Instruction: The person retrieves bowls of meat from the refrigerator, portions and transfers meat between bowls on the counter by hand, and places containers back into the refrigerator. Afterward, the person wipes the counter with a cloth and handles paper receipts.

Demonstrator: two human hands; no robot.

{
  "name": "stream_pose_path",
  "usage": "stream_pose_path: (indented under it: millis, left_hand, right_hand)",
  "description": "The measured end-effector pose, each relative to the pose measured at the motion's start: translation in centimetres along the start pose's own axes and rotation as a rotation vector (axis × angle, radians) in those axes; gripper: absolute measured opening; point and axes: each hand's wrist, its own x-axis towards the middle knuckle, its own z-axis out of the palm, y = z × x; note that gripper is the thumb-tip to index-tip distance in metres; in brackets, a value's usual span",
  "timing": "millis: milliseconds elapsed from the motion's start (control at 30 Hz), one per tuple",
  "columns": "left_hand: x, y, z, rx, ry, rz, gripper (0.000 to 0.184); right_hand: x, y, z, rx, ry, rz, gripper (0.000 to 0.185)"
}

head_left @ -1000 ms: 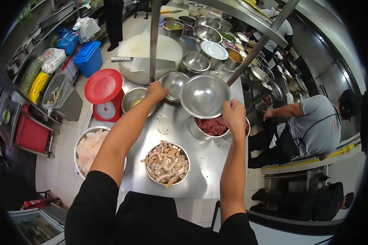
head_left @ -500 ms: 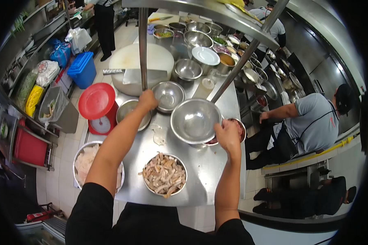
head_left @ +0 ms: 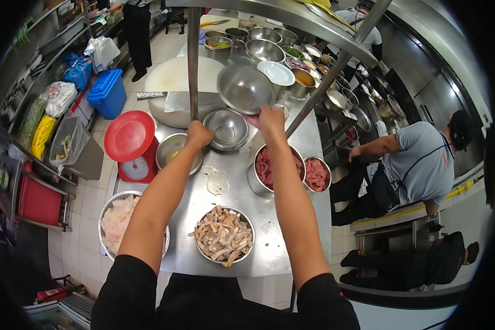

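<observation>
My right hand (head_left: 270, 122) grips the rim of a shiny metal bowl (head_left: 246, 88), raised and tilted above the table. My left hand (head_left: 199, 134) is closed at the left rim of another metal bowl (head_left: 226, 130), which looks stacked with one beneath; its fingertips are hidden. Just left of that hand is a metal bowl with some yellowish liquid (head_left: 176, 153). A bowl of pale sliced strips (head_left: 223, 235) stands nearest my body. Under my right forearm, a metal pot of red meat (head_left: 265, 165) sits beside a smaller container of minced meat (head_left: 315, 175).
A red scale (head_left: 131, 143) and a bowl of pale meat (head_left: 117, 220) stand at left. A cleaver (head_left: 195, 101) lies on the round chopping block (head_left: 176, 74). Shelf posts (head_left: 193, 60) rise from the table. A co-worker (head_left: 418, 154) stands at right.
My right hand has carried its bowl up, forward and left, uncovering the pot of red meat. The left hand stays in nearly the same place.
</observation>
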Motion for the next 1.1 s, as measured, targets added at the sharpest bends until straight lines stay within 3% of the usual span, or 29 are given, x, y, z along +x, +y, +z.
stream_pose_path:
  millis: [67,133,200,267,300,367,500,567,600,633,733,800,900,1100]
  left_hand:
    - [-0.2,-0.1,0.0,-0.035,-0.055,-0.021,0.060]
    - [-2.4,0.5,-0.2,0.003,0.106,0.050,0.058]
    - [-3.5,0.4,-0.5,0.018,0.099,0.118,0.050]
    - [-5.2,-0.7,-0.4,-0.005,0.101,0.403,0.036]
    - [-5.5,-1.0,-0.7,-0.074,0.099,0.530,0.034]
    - [-11.0,0.4,-3.1,-0.257,-0.173,0.516,0.030]
    - [-20.1,0.3,-5.4,-0.190,-0.374,0.633,0.036]
    - [-23.8,-1.2,-5.8,-0.198,-0.401,0.613,0.057]
    - [-25.1,-2.5,-5.4,-0.192,-0.399,0.619,0.057]
    - [-26.0,-4.4,-4.5,-0.159,-0.320,0.616,0.063]
    - [-27.6,-7.1,-1.6,-0.127,-0.202,0.644,0.075]
    - [-28.2,-7.7,-0.4,-0.106,-0.189,0.696,0.079]
    - [-28.3,-7.0,0.9,0.046,-0.144,0.808,0.071]
    - [-29.4,-6.4,3.6,-0.003,-0.171,0.889,0.056]
  right_hand:
    - [3.4,0.9,1.7,0.048,0.131,0.046,0.038]
    - [5.9,1.9,2.9,0.025,0.206,0.119,0.044]
    - [9.1,3.2,2.3,-0.071,0.148,0.130,0.051]
    - [9.9,4.4,1.2,-0.137,0.010,0.150,0.058]
    - [7.2,2.2,2.2,-0.156,-0.037,0.218,0.059]
    - [3.4,0.3,1.9,-0.155,-0.215,0.210,0.059]
    - [-10.7,-3.4,-1.5,-0.310,-0.435,-0.118,0.045]
    - [-16.8,-3.2,-4.7,-0.467,-0.348,-0.147,0.040]
    - [-19.7,-1.5,-6.6,-0.490,-0.338,-0.257,0.043]
    - [-22.4,0.5,-8.5,-0.512,-0.330,-0.372,0.047]
    - [-30.3,4.8,-10.2,-0.869,-0.367,-0.514,0.097]
    - [-33.3,5.9,-9.2,-0.937,-0.474,-0.437,0.110]
    - [-33.3,6.7,-8.3,-1.022,-0.473,-0.543,0.104]
    - [-31.3,10.5,-6.9,-1.234,-0.292,-0.476,0.085]
